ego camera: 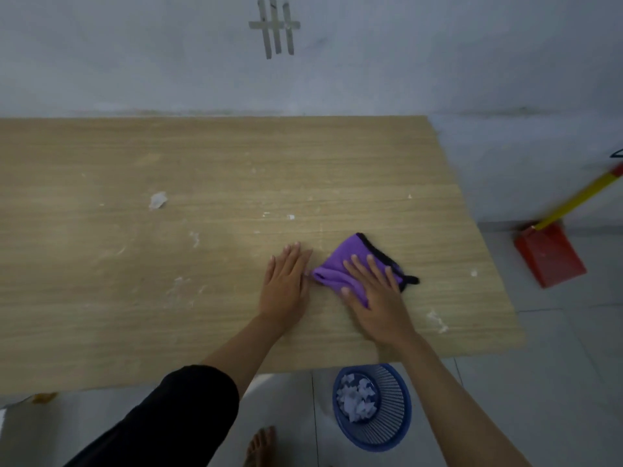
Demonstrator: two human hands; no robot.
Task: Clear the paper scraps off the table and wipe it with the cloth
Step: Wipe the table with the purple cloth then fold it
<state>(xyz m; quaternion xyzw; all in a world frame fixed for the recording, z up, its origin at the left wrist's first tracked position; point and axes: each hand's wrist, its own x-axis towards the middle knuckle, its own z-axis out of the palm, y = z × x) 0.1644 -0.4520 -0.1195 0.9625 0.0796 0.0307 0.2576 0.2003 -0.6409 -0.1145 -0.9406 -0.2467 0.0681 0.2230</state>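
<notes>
At the very bottom edge, a bare foot (261,444) stands on pale grey floor tiles (556,399), cut off by the frame. Beside it sits a round blue plastic basket (392,429) with thin ribbed slats; torn, jagged paper scraps (358,396) lie heaped in its bottom. Part of the basket's rim is hidden under the right forearm.

A black sleeve (175,412) covers the left upper arm, while both forearms are bare and reach up onto a wide table (135,298) of light wood-grain laminate. Its surface is smeared with chalky white marks and specks.

The left hand (285,284) lies flat, palm down, fingers straight and close together, holding nothing. Just to its right, the right hand (374,291) presses down on a soft purple cloth (344,261) with a black stitched edge, fingers spread flat over it rather than curled around it. The cloth is bunched and folded, on the table near its front right part; the palm hides its nearer part.

Farther left, one small crumpled white scrap (157,200) rests alone on the wood; what it is made of is hard to tell.

To the right, on the floor, a red dustpan (549,256) with a yellow handle (580,200) looks blurred and runs out of frame.

Behind the table rises a dull grey-white wall (135,62) with crossed strips of tape (274,26) stuck on it.
</notes>
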